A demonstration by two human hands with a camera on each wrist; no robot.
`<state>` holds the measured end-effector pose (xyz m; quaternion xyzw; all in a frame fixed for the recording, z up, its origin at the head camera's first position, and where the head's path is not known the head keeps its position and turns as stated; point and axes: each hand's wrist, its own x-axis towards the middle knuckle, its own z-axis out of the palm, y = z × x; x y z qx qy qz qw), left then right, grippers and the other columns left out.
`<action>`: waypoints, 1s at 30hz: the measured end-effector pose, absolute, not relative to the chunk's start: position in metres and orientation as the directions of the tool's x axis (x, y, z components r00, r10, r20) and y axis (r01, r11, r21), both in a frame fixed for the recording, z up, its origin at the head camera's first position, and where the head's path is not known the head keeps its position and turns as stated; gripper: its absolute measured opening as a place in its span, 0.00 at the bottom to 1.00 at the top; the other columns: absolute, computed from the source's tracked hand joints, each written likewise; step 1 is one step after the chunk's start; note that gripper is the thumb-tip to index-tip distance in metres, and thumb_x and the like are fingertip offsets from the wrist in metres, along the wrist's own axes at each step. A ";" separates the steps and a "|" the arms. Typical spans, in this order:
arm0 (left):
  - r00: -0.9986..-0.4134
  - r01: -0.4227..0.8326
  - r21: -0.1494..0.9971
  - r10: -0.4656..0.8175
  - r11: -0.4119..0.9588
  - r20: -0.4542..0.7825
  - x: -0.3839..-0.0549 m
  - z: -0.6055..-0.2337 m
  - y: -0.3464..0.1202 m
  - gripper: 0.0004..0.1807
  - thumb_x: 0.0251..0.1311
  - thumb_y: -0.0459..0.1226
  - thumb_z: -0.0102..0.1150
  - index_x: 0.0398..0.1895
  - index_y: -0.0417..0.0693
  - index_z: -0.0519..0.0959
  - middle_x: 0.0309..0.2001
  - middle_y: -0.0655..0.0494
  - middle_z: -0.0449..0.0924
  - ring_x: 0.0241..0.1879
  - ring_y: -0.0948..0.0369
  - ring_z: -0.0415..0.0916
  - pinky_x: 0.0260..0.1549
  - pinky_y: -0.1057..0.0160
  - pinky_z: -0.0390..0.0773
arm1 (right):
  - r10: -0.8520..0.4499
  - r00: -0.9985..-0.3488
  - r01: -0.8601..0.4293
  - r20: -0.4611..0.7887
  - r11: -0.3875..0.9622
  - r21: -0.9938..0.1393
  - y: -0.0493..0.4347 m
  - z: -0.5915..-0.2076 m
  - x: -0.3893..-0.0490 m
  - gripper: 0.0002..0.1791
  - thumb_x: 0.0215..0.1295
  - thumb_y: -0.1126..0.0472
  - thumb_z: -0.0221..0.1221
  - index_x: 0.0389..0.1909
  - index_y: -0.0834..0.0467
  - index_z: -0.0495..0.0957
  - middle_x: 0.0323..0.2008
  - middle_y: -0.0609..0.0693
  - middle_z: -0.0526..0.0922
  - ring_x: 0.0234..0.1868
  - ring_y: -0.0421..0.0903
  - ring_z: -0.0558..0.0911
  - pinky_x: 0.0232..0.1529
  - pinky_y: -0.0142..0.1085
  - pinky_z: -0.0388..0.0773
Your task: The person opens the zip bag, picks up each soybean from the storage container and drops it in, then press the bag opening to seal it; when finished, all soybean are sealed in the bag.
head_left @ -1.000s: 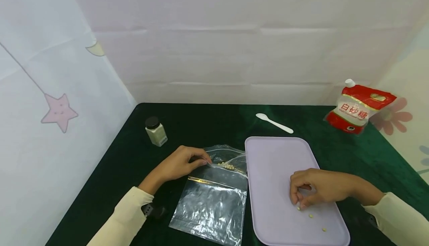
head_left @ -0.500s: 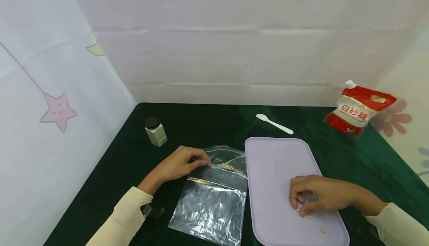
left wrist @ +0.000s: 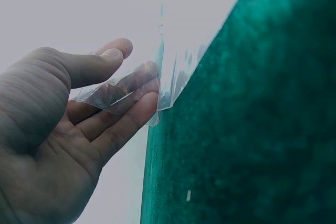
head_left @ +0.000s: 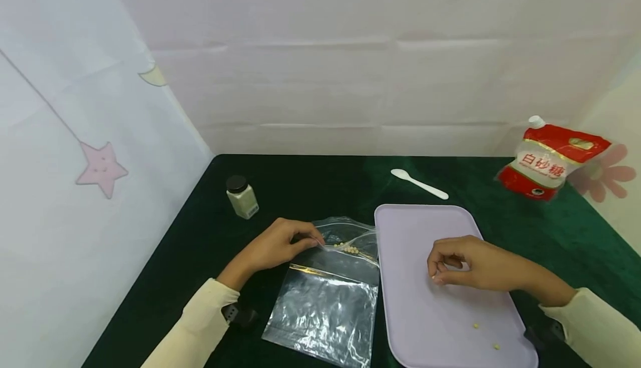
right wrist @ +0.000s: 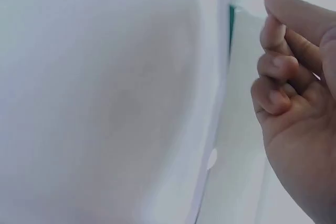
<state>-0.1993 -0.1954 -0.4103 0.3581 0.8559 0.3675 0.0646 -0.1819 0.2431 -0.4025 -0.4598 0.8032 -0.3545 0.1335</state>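
Observation:
A clear zip-lock bag (head_left: 320, 312) lies on the dark green cloth, its mouth pulled apart at the top. Small pale yellow beans (head_left: 350, 249) show inside near the opening. My left hand (head_left: 282, 245) pinches the left edge of the bag's mouth; in the left wrist view the thin film passes between thumb and fingers. Above the lilac tray (head_left: 420, 334), my right hand (head_left: 468, 265) has thumb and index fingertip together, with a tiny pale bean (head_left: 433, 278) just showing there. Two more beans lie on the tray, one bean (head_left: 476, 325) being nearer the hand.
A white plastic spoon (head_left: 419, 184) lies behind the tray. At the back left stands a small black-capped jar (head_left: 242, 197). A red and white sugar pouch (head_left: 546, 162) sits at the back right. Cloth walls with printed shapes enclose the table.
My right hand has picked a bean off the tray and lifted it, moving away from the front edge. The left hand keeps its hold on the bag. The head view has shifted slightly.

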 end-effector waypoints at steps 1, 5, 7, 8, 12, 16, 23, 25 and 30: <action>-0.735 0.566 0.675 0.661 0.472 0.154 -0.199 -0.410 -0.195 0.09 0.73 0.37 0.56 0.48 0.54 0.85 0.48 0.69 0.84 0.43 0.67 0.80 0.42 0.62 0.80 | -0.820 -0.557 -0.649 0.131 0.332 -0.684 0.240 -0.398 -0.184 0.07 0.67 0.54 0.66 0.43 0.42 0.79 0.32 0.36 0.77 0.32 0.38 0.75 0.29 0.30 0.74; -0.733 0.572 0.672 0.661 0.470 0.163 -0.201 -0.410 -0.194 0.09 0.73 0.38 0.56 0.48 0.54 0.85 0.48 0.70 0.84 0.43 0.68 0.80 0.43 0.62 0.80 | -0.777 -0.598 -0.656 0.198 0.332 -0.678 0.225 -0.383 -0.191 0.07 0.66 0.55 0.67 0.42 0.43 0.80 0.32 0.37 0.78 0.31 0.39 0.75 0.28 0.32 0.73; -0.734 0.573 0.670 0.659 0.471 0.165 -0.202 -0.410 -0.194 0.09 0.73 0.38 0.56 0.48 0.54 0.85 0.48 0.71 0.84 0.43 0.68 0.79 0.43 0.61 0.80 | -0.756 -0.613 -0.655 0.232 0.321 -0.685 0.215 -0.378 -0.195 0.07 0.65 0.56 0.67 0.42 0.44 0.80 0.32 0.38 0.79 0.31 0.40 0.75 0.28 0.33 0.73; -0.734 0.573 0.670 0.659 0.472 0.164 -0.202 -0.410 -0.194 0.09 0.73 0.38 0.56 0.48 0.55 0.85 0.48 0.71 0.84 0.44 0.68 0.79 0.43 0.61 0.80 | -0.741 -0.625 -0.650 0.244 0.321 -0.689 0.209 -0.376 -0.196 0.08 0.65 0.57 0.67 0.42 0.45 0.81 0.32 0.39 0.78 0.31 0.40 0.75 0.27 0.33 0.72; -0.735 0.571 0.668 0.660 0.478 0.156 -0.201 -0.411 -0.195 0.09 0.73 0.38 0.56 0.48 0.55 0.85 0.48 0.71 0.84 0.43 0.68 0.79 0.43 0.62 0.79 | -0.691 -0.662 -0.640 0.290 0.319 -0.699 0.182 -0.375 -0.200 0.08 0.65 0.56 0.68 0.42 0.43 0.81 0.31 0.39 0.78 0.31 0.41 0.74 0.28 0.33 0.71; -0.736 0.570 0.664 0.660 0.484 0.151 -0.199 -0.411 -0.195 0.09 0.73 0.38 0.56 0.48 0.55 0.85 0.48 0.71 0.84 0.40 0.67 0.79 0.41 0.62 0.79 | -0.658 -0.687 -0.629 0.308 0.326 -0.706 0.158 -0.379 -0.203 0.05 0.68 0.53 0.65 0.42 0.40 0.82 0.32 0.40 0.78 0.31 0.41 0.73 0.29 0.34 0.70; -0.745 0.558 0.666 0.652 0.496 0.139 -0.198 -0.411 -0.194 0.09 0.73 0.37 0.56 0.47 0.55 0.85 0.47 0.71 0.84 0.43 0.69 0.79 0.43 0.62 0.79 | -0.608 -0.721 -0.628 0.333 0.370 -0.685 0.132 -0.386 -0.211 0.07 0.70 0.48 0.62 0.44 0.43 0.84 0.32 0.39 0.77 0.30 0.41 0.71 0.28 0.34 0.68; -0.744 0.559 0.668 0.652 0.492 0.143 -0.198 -0.412 -0.195 0.09 0.73 0.37 0.56 0.47 0.55 0.85 0.48 0.70 0.84 0.45 0.68 0.79 0.45 0.62 0.79 | -0.601 -0.732 -0.614 0.321 0.379 -0.692 0.128 -0.386 -0.213 0.09 0.70 0.47 0.62 0.45 0.44 0.85 0.32 0.39 0.77 0.29 0.42 0.71 0.28 0.35 0.68; -0.738 0.569 0.665 0.657 0.483 0.154 -0.199 -0.411 -0.197 0.09 0.73 0.37 0.56 0.47 0.55 0.85 0.48 0.70 0.84 0.45 0.69 0.80 0.45 0.62 0.80 | -0.589 -0.751 -0.587 0.299 0.388 -0.710 0.127 -0.384 -0.216 0.11 0.71 0.47 0.61 0.48 0.43 0.85 0.34 0.40 0.77 0.30 0.42 0.72 0.29 0.35 0.69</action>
